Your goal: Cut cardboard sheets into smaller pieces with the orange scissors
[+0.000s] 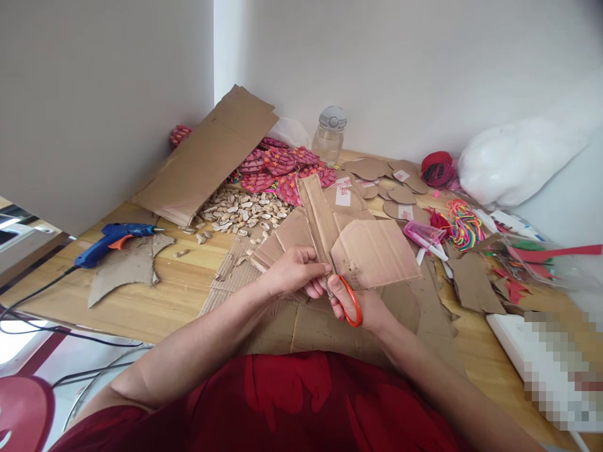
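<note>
blue glue gun (113, 240) lying far left on the wooden table (188, 276). left hand (294, 271) pinching a cardboard piece (367, 251) at table centre. right hand (362, 307) gripping orange-handled scissors (346, 295), blades in the cardboard. coloured cords (464, 226) well apart, right.

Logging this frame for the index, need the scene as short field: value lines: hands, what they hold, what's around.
left hand: left hand grips the folded brown cardboard piece
right hand: right hand works the orange-handled scissors, blades at the cardboard's edge
surface: light wooden table
left of hands: blue hot glue gun lying on a cardboard scrap
behind hands: pile of pale seed shells, red patterned fabric pieces, clear plastic jar
right side: coloured cords, white plastic bag
</note>
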A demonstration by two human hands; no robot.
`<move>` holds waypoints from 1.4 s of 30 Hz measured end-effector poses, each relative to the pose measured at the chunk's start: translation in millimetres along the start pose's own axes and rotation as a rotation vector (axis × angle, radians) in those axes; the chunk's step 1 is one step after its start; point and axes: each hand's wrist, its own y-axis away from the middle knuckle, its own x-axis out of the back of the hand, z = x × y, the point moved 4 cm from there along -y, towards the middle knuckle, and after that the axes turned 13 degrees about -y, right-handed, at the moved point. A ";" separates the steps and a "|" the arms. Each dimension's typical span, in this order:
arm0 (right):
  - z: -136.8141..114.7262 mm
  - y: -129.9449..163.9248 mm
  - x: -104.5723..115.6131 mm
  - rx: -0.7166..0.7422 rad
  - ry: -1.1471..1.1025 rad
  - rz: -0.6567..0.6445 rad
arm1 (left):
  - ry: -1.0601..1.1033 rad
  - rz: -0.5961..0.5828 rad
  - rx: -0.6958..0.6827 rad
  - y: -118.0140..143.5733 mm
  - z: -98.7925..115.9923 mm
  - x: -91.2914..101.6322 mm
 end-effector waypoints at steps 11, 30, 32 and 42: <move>-3.2 -0.8 2.1 0.014 -0.044 0.033 | 0.048 -0.003 -0.021 -0.7 -1.0 -1.9; 6.1 1.4 -6.8 -0.031 -0.260 -0.336 | 0.032 0.282 -0.136 -5.5 6.8 36.4; 5.8 2.3 -9.3 -0.061 -0.274 -0.364 | 0.004 0.337 -0.160 -6.3 8.4 44.3; 19.0 27.5 -39.2 -0.200 -0.251 -0.765 | -0.216 0.595 -0.280 -6.2 13.4 71.6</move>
